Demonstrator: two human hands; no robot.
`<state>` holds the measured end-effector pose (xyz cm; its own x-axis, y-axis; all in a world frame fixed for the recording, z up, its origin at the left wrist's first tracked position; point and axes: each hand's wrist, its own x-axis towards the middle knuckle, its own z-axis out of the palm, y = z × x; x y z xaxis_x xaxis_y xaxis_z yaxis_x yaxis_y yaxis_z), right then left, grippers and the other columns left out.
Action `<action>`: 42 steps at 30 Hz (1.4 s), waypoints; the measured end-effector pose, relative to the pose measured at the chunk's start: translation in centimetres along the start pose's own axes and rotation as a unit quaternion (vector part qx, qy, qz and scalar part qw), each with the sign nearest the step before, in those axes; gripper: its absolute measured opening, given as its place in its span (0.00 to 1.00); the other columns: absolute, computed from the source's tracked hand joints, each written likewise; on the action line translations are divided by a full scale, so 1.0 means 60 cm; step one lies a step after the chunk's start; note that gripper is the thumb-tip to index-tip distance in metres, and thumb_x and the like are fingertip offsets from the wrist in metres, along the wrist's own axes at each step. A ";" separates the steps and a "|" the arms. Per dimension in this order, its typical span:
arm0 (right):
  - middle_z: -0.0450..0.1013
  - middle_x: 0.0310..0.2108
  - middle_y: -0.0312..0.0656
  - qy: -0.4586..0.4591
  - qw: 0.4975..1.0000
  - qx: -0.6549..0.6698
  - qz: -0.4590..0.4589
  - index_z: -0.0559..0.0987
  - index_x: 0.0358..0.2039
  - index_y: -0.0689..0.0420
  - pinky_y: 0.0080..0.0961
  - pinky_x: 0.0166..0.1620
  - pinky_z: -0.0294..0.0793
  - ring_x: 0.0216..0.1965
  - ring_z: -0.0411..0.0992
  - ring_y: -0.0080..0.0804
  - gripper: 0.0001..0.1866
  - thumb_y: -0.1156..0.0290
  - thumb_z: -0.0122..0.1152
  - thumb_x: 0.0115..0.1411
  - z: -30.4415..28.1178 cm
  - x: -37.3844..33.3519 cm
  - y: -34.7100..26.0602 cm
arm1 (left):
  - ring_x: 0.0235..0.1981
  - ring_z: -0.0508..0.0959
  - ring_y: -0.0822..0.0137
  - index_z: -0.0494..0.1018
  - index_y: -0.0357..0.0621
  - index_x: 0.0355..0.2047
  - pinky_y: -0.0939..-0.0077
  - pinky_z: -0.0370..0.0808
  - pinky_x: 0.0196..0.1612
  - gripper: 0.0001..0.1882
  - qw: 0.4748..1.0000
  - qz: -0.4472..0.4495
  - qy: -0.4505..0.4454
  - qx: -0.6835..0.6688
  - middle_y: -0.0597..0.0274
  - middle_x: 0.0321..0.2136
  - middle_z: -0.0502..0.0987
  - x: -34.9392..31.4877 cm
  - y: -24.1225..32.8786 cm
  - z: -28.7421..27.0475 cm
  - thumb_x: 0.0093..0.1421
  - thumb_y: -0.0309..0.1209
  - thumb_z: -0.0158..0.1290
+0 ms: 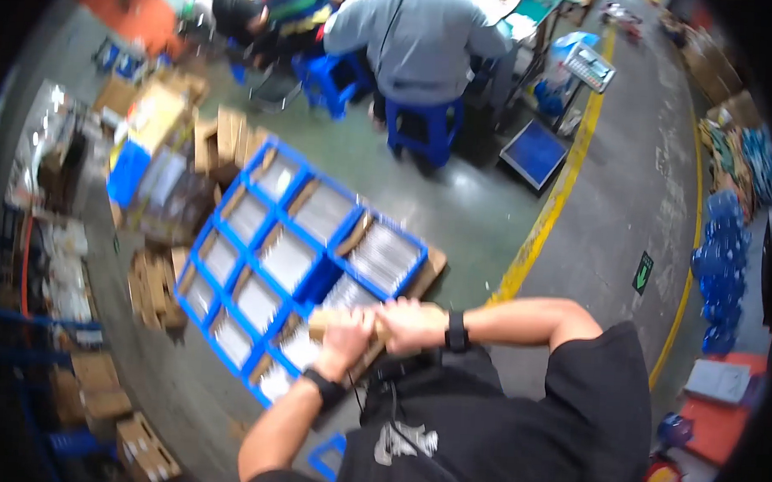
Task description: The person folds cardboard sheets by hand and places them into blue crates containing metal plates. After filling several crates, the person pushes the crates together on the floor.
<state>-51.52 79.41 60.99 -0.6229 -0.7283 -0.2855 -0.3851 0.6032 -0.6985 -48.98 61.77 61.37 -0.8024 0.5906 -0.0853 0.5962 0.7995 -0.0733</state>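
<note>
My left hand and my right hand are side by side in front of my waist, fingers closed round a brown strip of cardboard. Its exact shape is blurred and partly covered by my fingers. Just beyond and to the left are several blue plastic crates set edge to edge in rows. White, thin, flat pieces fill them, some standing in close rows, as in the crate at the right end. The crate nearest my hands is partly hidden by them.
Ahead, a person in grey sits on a blue stool. A platform scale stands at the right, beside a yellow floor line. Cardboard boxes are left of the crates. Blue water bottles line the far right.
</note>
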 end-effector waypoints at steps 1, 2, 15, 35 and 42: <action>0.69 0.36 0.53 -0.005 1.000 0.011 -0.017 0.63 0.51 0.57 0.41 0.43 0.68 0.41 0.67 0.49 0.37 0.64 0.62 0.38 -0.004 0.006 0.014 | 0.30 0.74 0.61 0.70 0.42 0.33 0.68 0.73 0.30 0.13 0.999 -0.019 0.019 -0.020 0.57 0.28 0.72 0.006 0.003 0.010 0.47 0.32 0.50; 0.69 0.36 0.50 0.042 0.999 0.009 -0.002 0.68 0.42 0.57 0.45 0.40 0.67 0.40 0.68 0.49 0.31 0.62 0.66 0.36 0.002 0.016 0.026 | 0.30 0.74 0.60 0.70 0.42 0.32 0.68 0.73 0.30 0.12 0.998 -0.036 0.042 -0.038 0.58 0.27 0.72 0.025 0.007 0.010 0.46 0.32 0.50; 0.64 0.28 0.42 0.154 0.916 -0.340 -0.146 0.70 0.32 0.56 0.32 0.40 0.63 0.34 0.64 0.38 0.12 0.68 0.55 0.46 0.061 0.087 0.086 | 0.32 0.73 0.60 0.68 0.45 0.30 0.66 0.71 0.33 0.07 0.926 -0.334 0.060 -0.164 0.59 0.27 0.71 -0.004 0.050 0.144 0.48 0.28 0.49; 0.64 0.33 0.47 -0.073 0.916 -0.358 -0.166 0.69 0.35 0.58 0.36 0.45 0.60 0.40 0.62 0.43 0.18 0.73 0.56 0.40 0.361 0.578 0.243 | 0.36 0.69 0.61 0.68 0.46 0.34 0.66 0.63 0.45 0.08 0.797 -0.586 0.061 -0.132 0.61 0.30 0.69 -0.036 -0.171 0.621 0.54 0.27 0.43; 0.64 0.34 0.48 0.066 0.964 -0.244 -0.083 0.70 0.36 0.58 0.39 0.52 0.57 0.42 0.62 0.46 0.19 0.74 0.56 0.39 0.428 0.627 0.321 | 0.36 0.68 0.62 0.67 0.46 0.33 0.65 0.63 0.46 0.07 0.800 -0.584 0.070 -0.119 0.61 0.30 0.68 0.016 -0.229 0.727 0.53 0.30 0.44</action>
<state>-64.89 55.29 19.95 -0.5943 -0.7995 -0.0878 -0.7412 0.5868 -0.3260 -56.88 46.56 18.93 -0.8133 -0.5816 0.0160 -0.5710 0.8031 0.1702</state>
